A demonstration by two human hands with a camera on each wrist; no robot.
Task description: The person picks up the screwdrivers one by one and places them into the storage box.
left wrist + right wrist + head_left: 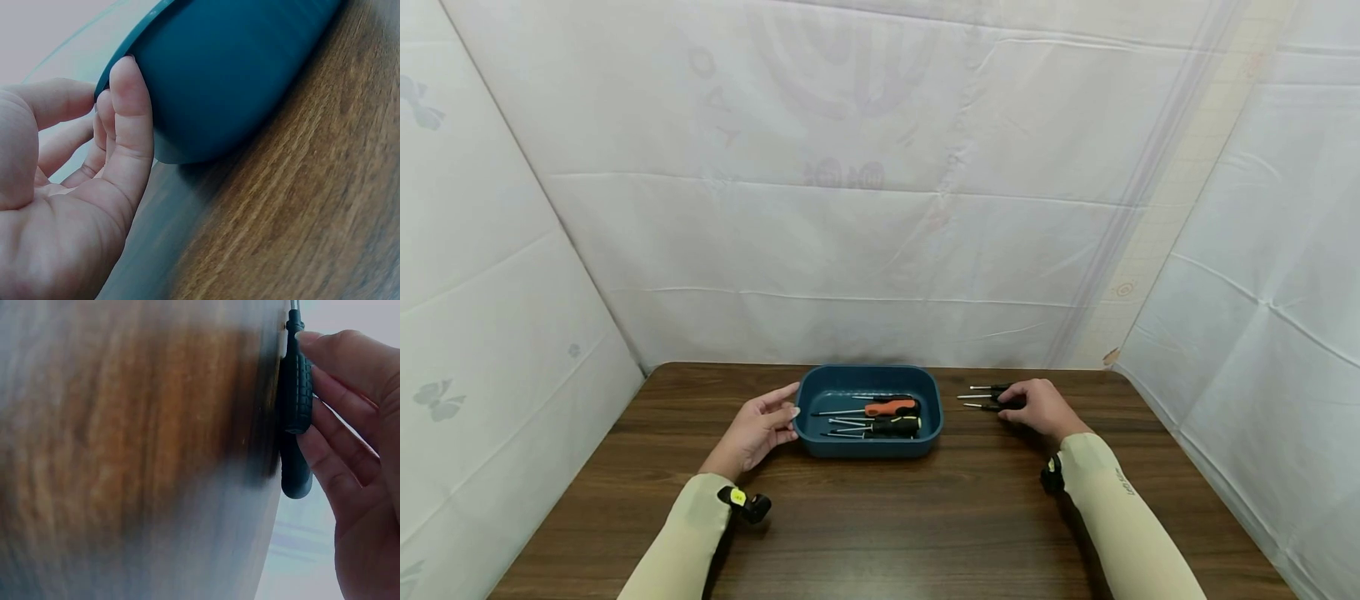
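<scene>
Right hand on black-handled screwdrivers, right of teal tray on counter; fingers curling over handles (shafts pointing left, toward tray). Left hand relaxed, fingertips touching tray's left wall.

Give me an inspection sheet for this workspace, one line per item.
Surface: dark wood table, bare in front.
Job's things: blue tray holding several screwdrivers, one orange-handled; black screwdrivers lie on the table right of the tray.
Clutter: nothing seen.
Grippers: left hand open, fingers against the tray's left wall; right hand on the loose screwdrivers, fingers touching a black handle, grip not clear.
Cables: nothing seen.
Surroundings: white sheets on three sides; a camera on each wrist.
</scene>
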